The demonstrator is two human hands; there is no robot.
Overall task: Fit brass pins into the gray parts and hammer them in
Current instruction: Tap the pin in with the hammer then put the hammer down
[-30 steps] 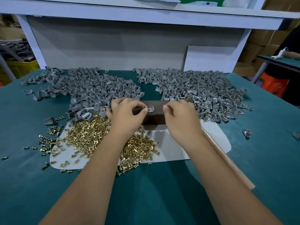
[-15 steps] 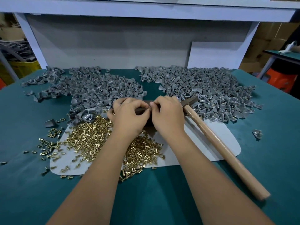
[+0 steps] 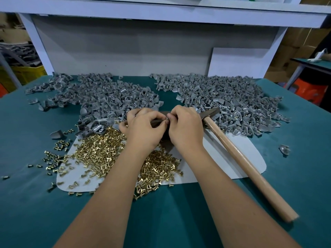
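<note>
Both forearms reach forward over the teal bench (image 3: pixel 35 203). The left hand (image 3: pixel 143 129) and right hand (image 3: pixel 186 129) meet, curled fingers pinching a small gray part (image 3: pixel 167 120) between them.

Both hands (image 3: pixel 166 126) pinching a small part, hammer (image 3: pixel 238 158) beside

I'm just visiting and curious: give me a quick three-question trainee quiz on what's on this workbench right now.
1. True or false: the wooden-handled hammer is being swung by the right hand.
2. The heap of small brass pins lies mostly on: A) a yellow crate, B) a white flat sheet, C) a shelf.
3. Fill in: the left hand and right hand meet fingertip to fingertip above a dark ____ block.

Key: 1 false, it lies on the green table. 2 B. 3 metal.
</note>
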